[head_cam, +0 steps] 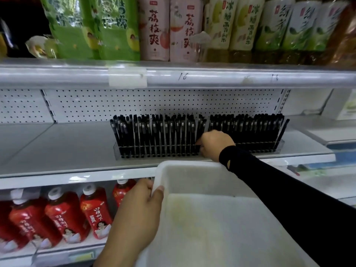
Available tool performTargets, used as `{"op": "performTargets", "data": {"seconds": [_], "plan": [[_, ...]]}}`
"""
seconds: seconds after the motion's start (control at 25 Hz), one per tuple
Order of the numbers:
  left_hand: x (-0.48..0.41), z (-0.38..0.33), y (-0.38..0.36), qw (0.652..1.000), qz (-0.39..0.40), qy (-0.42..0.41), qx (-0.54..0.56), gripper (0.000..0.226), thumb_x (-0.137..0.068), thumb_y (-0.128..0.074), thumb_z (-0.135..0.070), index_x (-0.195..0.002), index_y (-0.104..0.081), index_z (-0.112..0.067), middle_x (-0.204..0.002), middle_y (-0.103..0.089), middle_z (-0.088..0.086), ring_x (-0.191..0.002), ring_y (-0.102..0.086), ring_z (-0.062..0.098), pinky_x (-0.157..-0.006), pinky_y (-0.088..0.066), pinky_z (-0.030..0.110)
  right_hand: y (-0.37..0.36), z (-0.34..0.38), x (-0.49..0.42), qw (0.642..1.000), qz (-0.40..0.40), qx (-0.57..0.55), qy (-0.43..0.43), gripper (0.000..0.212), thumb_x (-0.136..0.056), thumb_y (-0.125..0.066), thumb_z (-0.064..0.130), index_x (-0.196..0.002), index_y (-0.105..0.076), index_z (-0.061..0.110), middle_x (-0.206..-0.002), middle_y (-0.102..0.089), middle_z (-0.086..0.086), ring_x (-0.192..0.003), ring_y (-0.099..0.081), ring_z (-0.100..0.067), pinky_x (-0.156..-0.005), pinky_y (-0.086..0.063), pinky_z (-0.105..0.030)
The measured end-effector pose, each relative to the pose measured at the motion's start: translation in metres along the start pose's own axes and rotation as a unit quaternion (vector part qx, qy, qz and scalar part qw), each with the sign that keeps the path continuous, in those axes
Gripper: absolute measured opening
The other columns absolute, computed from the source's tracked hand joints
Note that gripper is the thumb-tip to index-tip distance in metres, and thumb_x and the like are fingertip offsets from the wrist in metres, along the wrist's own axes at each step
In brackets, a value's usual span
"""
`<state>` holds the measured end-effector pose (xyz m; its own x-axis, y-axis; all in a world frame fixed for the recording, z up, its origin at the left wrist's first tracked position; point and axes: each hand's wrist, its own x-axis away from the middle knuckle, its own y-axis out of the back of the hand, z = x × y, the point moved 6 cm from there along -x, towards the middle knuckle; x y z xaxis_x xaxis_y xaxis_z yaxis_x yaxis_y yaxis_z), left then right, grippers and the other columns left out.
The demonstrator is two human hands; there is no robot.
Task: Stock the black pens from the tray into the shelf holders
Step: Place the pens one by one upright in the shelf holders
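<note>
A clear shelf holder (277,149) on the middle shelf is packed with several upright black pens (154,135). My right hand (214,144) reaches into the row near its middle, fingers curled round a black pen (200,128) that leans in a small gap between the pens. My left hand (142,212) grips the left rim of a white tray (212,228) held below the shelf edge, thumb hooked over the rim. I see no pens inside the tray. One pen at the far right end of the holder leans outward.
Bottled drinks (192,29) and green pouches fill the upper shelf. Red juice bottles (63,214) stand on the lower shelf at left. The middle shelf (57,147) is bare left of the holder, with a pegboard back wall.
</note>
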<state>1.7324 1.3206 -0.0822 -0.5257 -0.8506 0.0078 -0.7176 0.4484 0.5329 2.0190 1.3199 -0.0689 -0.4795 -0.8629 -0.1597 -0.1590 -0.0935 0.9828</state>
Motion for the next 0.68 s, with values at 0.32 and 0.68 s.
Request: {"op": "performTargets", "data": {"seconds": [0.32,0.68], "plan": [[0.0018,-0.0007,0.0014,1.0,0.008,-0.003,0.002,0.024,-0.098,-0.05,-0.041,-0.088,-0.059,-0.022,-0.078,-0.067,0.005,-0.073,-0.064,0.018,-0.075,-0.053,0.042,-0.0035,-0.0013,-0.0011,1.0,-0.017,-0.019,0.015,0.037,-0.093,-0.061,0.002,-0.123,-0.071,0.02,-0.116,-0.071,-0.012,-0.099,-0.069,-0.03,-0.09,-0.057,-0.039],[-0.0011,-0.0027,-0.0042,1.0,0.016,-0.003,-0.006,0.026,-0.098,-0.049,-0.041,-0.088,-0.06,-0.019,-0.081,-0.069,0.005,-0.076,-0.066,0.02,-0.077,-0.054,0.045,-0.0043,-0.0034,-0.0028,0.997,-0.046,-0.025,0.058,0.042,-0.092,-0.057,-0.006,-0.123,-0.071,0.018,-0.125,-0.068,-0.01,-0.11,-0.066,-0.029,-0.098,-0.052,-0.036]]}}
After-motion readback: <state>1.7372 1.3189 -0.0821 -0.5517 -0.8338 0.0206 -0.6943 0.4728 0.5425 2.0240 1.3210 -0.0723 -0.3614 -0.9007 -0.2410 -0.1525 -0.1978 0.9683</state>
